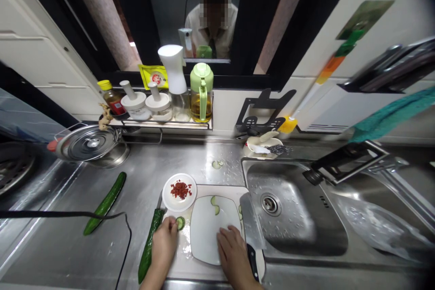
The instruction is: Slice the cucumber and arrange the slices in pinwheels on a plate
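My left hand (164, 241) is closed, its fingertips pinching round green cucumber slices (180, 223) at the left of the cutting board (183, 272). Under and beside that wrist lies a cut cucumber (147, 253). My right hand (234, 250) rests with fingers stretched out on the right edge of a white squarish plate (207, 240). Thin cucumber pieces (215, 205) lie curved near the plate's top. Behind my left hand stands a round white dish (169, 201) of small dried red berries (181, 190). A cleaver (252, 224) lies along the board's right side, its black handle near my right hand.
Another whole cucumber (105, 204) lies on the steel counter at left, a black cable (84, 214) crossing it. The sink (288, 208) is at right, with a plastic bag (380, 222) beside it. An oil pitcher (203, 93) and seasoning jars (159, 106) line the back rack.
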Motion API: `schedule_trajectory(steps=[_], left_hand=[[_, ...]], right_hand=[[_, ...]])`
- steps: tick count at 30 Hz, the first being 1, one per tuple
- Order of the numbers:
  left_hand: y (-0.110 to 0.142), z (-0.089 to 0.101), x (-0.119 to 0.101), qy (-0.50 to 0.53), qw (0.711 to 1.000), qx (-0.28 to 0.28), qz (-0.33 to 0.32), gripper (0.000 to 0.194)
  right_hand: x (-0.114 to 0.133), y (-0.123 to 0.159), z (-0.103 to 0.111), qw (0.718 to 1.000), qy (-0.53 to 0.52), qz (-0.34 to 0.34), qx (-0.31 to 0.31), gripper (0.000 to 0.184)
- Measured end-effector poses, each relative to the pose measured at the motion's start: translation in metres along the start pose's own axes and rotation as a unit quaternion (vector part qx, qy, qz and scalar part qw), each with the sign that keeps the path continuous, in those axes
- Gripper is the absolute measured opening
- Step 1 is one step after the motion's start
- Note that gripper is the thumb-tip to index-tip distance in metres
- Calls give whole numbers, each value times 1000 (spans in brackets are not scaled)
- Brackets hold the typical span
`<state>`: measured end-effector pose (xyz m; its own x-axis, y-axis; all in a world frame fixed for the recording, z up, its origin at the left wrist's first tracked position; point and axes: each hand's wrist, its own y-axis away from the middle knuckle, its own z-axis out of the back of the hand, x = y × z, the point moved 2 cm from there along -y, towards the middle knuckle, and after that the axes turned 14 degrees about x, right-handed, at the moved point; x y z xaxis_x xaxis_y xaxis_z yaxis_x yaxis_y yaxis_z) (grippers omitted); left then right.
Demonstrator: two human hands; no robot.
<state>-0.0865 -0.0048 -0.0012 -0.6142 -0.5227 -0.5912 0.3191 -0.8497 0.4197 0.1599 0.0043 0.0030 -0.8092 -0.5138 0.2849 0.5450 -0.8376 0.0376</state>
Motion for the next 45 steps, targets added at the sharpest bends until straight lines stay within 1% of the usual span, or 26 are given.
schedule_trajectory(steps=[4,7,11,14,16,18,20,22,25,27,28,30,32,34,38,42,45], left_hand=[[3,3,-3,-54,999,5,-1,17],[4,3,-5,-75,997,-10,-19,19],[5,3,-5,-55,996,-46,-61,23],[4,3,-5,-20,995,-46,-85,22],[4,4,-5,0,996,-40,-83,21],[5,6,-5,24,997,-25,-67,22],[4,8,-6,60,997,1,-48,26],[3,10,-8,108,993,35,-43,30],[3,11,-18,189,975,97,-68,33],[4,10,-28,242,956,142,-84,34],[5,8,-33,264,947,163,-86,35],[7,3,-44,298,929,204,-81,36],[8,-2,-54,321,915,234,-72,36],[8,-8,-62,342,902,255,-67,37],[5,-19,-69,388,875,286,-51,40],[5,-28,-72,432,850,301,-20,46],[7,-36,-73,491,810,319,36,50]], right_hand=[[0,0,0,1000,4,-2,10,31],[0,0,0,1000,4,0,13,30],[-1,1,-2,1000,1,-2,10,30],[-2,2,-3,1000,-5,-5,13,31],[-2,2,-2,1000,-13,-7,16,30],[-2,2,0,999,-30,-10,16,30],[-1,-1,2,998,-59,-12,15,29],[0,-5,4,995,-98,-14,11,28],[2,-16,10,986,-168,-6,-2,25],[4,-26,15,973,-230,-1,-3,23],[5,-32,18,963,-268,-9,2,22],[7,-44,24,934,-353,-46,35,23],[9,-53,27,891,-435,-95,89,24],[11,-60,30,873,-462,-110,113,21],[8,-64,36,861,-478,-111,131,11],[5,-62,43,851,-491,-122,137,10],[4,-60,51,847,-499,-124,139,10]])
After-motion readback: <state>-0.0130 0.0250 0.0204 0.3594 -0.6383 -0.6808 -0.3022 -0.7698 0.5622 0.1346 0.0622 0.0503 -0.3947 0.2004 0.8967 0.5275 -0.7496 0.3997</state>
